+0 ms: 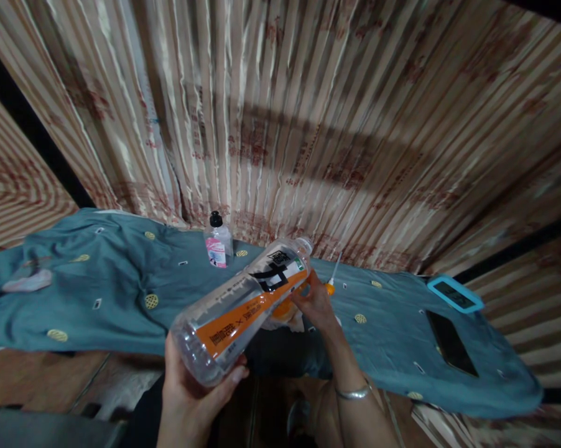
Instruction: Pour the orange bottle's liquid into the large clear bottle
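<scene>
A large clear plastic bottle [243, 305] with an orange, white and black label is held tilted in front of me, its uncapped-looking neck up and to the right. My left hand [196, 386] wraps round its base from below. At the shoulder end, my right hand [315, 305] grips the bottle's side, its fingertips partly hidden behind it. Partly covered by the bottle, an orange object [284, 311] lies on a pale crumpled tissue [295, 323]. Just beyond my right hand lies an orange cap with a thin white tube [331, 287].
A green patterned cloth [383, 348] covers the long table. A small clear bottle with a black cap and pink label [217, 244] stands at the back. To the right lie a blue-framed digital timer [455, 295] and a dark phone [451, 343]. Striped curtains [280, 124] hang close behind.
</scene>
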`<state>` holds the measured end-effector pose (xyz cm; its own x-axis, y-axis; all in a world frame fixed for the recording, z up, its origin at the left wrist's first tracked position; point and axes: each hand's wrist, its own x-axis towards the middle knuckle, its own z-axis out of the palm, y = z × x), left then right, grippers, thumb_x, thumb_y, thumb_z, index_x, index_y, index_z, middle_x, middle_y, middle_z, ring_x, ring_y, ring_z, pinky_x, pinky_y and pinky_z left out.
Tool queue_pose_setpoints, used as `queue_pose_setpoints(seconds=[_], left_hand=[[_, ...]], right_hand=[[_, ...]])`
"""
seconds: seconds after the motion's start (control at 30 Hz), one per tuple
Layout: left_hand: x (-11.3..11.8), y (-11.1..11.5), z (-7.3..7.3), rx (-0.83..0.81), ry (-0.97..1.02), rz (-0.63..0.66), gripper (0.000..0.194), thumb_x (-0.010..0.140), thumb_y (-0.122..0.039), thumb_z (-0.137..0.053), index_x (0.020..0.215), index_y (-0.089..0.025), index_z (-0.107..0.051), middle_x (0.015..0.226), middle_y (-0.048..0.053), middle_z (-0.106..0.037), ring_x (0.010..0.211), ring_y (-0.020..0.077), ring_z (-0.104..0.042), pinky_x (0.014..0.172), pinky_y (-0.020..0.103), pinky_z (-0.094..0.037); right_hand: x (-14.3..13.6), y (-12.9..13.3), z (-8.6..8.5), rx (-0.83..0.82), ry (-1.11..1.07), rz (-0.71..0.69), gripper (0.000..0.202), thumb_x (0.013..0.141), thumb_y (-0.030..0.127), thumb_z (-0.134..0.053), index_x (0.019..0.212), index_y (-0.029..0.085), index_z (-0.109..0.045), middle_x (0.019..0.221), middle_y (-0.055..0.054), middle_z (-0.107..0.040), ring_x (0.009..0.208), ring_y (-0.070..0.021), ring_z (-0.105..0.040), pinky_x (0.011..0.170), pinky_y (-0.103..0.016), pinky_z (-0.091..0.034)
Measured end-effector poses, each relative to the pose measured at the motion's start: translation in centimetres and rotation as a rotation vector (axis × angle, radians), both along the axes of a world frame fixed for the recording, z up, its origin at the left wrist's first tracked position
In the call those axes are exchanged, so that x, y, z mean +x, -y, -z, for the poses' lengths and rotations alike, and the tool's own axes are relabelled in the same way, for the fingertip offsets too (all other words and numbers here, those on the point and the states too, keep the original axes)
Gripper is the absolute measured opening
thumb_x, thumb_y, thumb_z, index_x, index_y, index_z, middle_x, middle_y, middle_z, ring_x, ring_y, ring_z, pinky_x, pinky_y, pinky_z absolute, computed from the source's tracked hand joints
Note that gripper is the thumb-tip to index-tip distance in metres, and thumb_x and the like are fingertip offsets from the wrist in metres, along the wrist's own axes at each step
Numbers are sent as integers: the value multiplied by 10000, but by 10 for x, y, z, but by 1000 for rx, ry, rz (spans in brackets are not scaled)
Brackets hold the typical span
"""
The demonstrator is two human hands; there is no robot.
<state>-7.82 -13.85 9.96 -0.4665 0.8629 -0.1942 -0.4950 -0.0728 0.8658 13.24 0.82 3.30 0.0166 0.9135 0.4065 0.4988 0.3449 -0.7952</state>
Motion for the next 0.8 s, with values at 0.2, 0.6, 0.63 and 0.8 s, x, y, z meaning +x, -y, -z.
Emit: queue_pose_setpoints(seconds=[0.2,0.6,0.63,0.8], left_hand=[[-4,-1,-1,-12,11,-7,977,404,-326,-1086,1215,-162,-567,806,30,-752,605,181,-705,554,186,-599],[-8,-2,3,-10,-44,-22,927,440,-370,-1081,1191,-146,-584,884,48,-743,592,163,-677,518,198,-594],[-8,-2,3,-11,-45,-24,924,441,-368,-1080,1188,-147,-585,892,49,-744,598,165,-681,519,195,-593],[-8,-1,3,8,-72,-27,893,469,-374,-1072,1175,-136,-580,843,46,-742,586,169,-677,524,200,-593]], right_hand=[[-3,1,1,16,11,21,600,779,389,-771,1339,212,-646,1224,-113,-801,1167,-330,-751,1032,-485,-594],[-12,4,-3,-8,49,90,746,798,480,-731,1472,186,-610,1237,-125,-805,1116,-330,-767,1010,-485,-609],[-13,5,-3,-12,52,97,752,795,484,-731,1475,186,-610,1232,-125,-807,1115,-331,-766,1014,-487,-606],[-16,6,-1,-13,65,135,764,783,492,-739,1462,162,-618,1195,-140,-810,1100,-346,-761,1008,-516,-602]])
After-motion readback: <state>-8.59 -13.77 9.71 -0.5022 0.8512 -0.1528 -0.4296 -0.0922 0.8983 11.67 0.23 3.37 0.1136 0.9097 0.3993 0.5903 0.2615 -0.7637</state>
